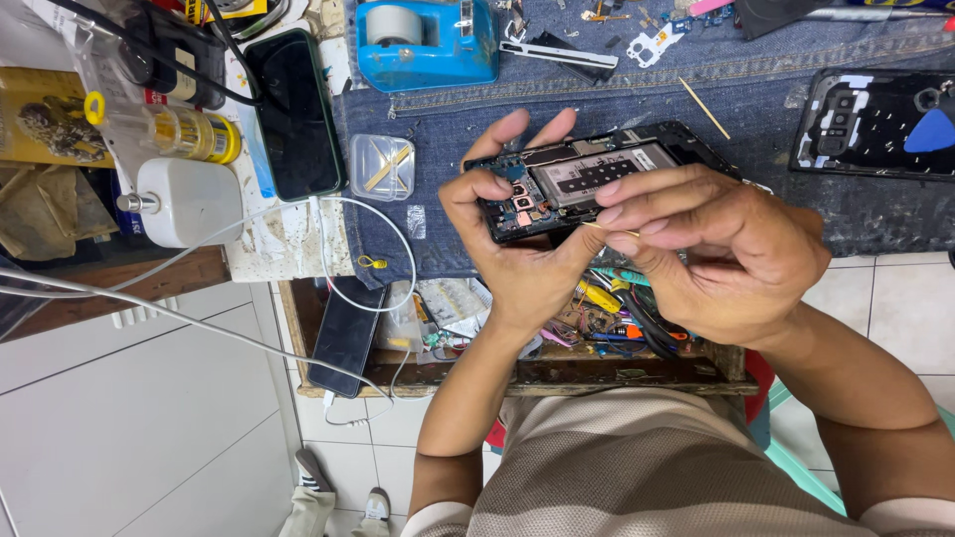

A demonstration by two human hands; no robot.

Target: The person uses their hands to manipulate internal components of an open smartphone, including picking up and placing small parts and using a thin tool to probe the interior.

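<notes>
Opened smartphone (pixel 587 184) is held in mid-air at frame centre, above the open drawer of tools (pixel 597 328) at the bench's near edge. Back cover is off; battery and circuit board are exposed. Long axis runs left-right, tilted slightly up toward the right.

Left hand (pixel 517 244) is cupped under the phone's left end, the camera end, fingers curled around its far edge, thumb resting on the board side. Firm grip.

Right hand (pixel 721 254) is closed over the phone's right half from the near side, fingers bunched together and pinched on a thin stick-like tool (pixel 595 227), tip pointing left toward the board just beside the left thumb. Key relation: the board area lies directly left of the right fingertips, nearly touching. Contact of the tip can't be told.

Further back on the denim mat (pixel 617 89): a clear plastic box (pixel 382 166), a detached back cover with blue pick (pixel 880 124) upper right, a blue tape dispenser (pixel 426 42) at top centre.
</notes>
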